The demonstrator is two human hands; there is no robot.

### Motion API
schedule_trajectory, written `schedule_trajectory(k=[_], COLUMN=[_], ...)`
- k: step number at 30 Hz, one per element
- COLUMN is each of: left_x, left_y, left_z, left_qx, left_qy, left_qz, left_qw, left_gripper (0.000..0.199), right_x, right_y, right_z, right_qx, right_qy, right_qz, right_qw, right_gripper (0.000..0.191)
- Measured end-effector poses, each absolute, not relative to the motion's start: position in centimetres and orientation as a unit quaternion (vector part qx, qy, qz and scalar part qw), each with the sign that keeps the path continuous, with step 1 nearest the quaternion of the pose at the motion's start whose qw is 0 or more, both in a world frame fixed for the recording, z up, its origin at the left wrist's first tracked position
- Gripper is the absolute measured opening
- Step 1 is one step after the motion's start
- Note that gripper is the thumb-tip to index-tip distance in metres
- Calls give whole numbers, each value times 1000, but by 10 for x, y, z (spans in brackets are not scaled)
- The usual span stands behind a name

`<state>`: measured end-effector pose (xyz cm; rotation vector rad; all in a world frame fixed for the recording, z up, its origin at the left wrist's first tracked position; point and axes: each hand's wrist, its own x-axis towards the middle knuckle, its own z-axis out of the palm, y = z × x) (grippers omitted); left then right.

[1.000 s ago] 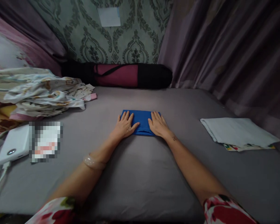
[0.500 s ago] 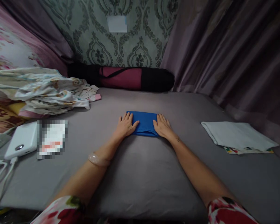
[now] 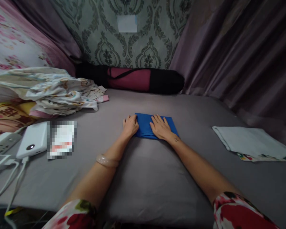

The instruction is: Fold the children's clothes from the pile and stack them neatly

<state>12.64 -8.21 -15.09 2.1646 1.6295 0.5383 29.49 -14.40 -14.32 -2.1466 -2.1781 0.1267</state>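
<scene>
A folded blue cloth (image 3: 144,122) lies flat on the grey sheet in the middle of the bed, its near edge showing layered folds. My left hand (image 3: 131,125) is at its left edge, the fingers curled in and closed on the border; the thumb is mostly hidden. Across the right half of the cloth, my right hand (image 3: 160,127) rests palm down with its fingers stretched out and slightly apart. The cloth's right end shows beyond that hand.
A folded pale cloth (image 3: 252,141) lies at the right. On the left are a power bank (image 3: 34,140) with cables, a power strip (image 3: 4,143), a blurred packet (image 3: 63,140) and rumpled clothes (image 3: 64,92). A long black-and-maroon bag (image 3: 131,79) lies along the wall.
My right hand has shifted inward from the cloth's right edge onto its top. The fingers of my left hand have curled in at the left edge. The view has turned slightly left.
</scene>
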Motion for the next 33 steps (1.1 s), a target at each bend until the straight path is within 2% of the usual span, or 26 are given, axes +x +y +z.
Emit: schedule_trajectory(k=[5,12,18,22,33], left_x=[123,114,110,107,106], left_y=[-75,-69,-62,-58,-54], left_z=[-150,-146,-148,-151,-154], left_qx=[741,659,593,567,569], left_qy=[588,604,600,605,609], left_qz=[237,345,421,436,430], left_qw=[219,287,334,349,347], left_gripper=[48,51,52,53,54], right_x=[283,257,247,230,196], right_y=[-131,-118,-110,-106,-102], right_z=[-131,-147,-139,-140,-133], right_qx=[-712,-707,-709,-698,-677], right_qy=[-697,-702,-698,-708,-732], right_qz=[73,46,77,64,48], right_qw=[44,71,72,89,62], right_gripper=[63,63,63,63,60])
